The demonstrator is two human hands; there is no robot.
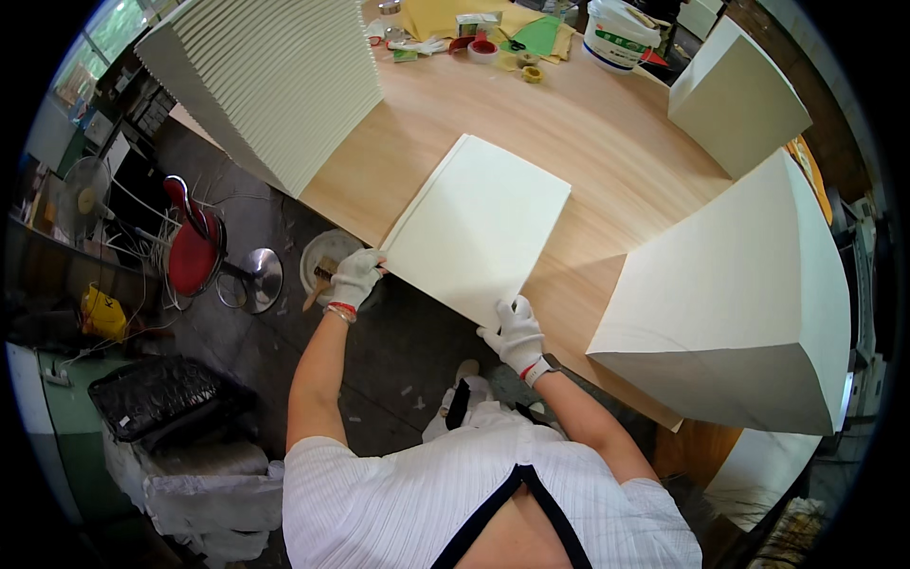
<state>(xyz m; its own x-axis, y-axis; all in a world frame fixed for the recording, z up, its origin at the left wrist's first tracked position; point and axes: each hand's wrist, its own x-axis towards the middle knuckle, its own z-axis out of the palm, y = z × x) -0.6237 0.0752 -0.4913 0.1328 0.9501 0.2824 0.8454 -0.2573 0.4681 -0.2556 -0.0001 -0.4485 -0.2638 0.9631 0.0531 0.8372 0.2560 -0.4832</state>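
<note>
A thin, flat stack of white sheets (483,228) lies on the wooden table in front of me, turned at an angle, with its layers showing along the left edge. My left hand (354,277), in a white glove with a red cuff, is closed on the stack's left corner at the table edge. At the near right corner, my right hand (517,334), gloved too, grips the edge with its fingers above and its thumb lower down. Parts of the fingertips are hidden.
A tall ridged stack of cream layers (275,81) stands left; a big white stack (711,275) and a smaller one (739,100) stand right. Tape rolls, scissors and a white bucket (616,38) sit at the back. Below are a brush bucket (318,251) and red stool (194,251).
</note>
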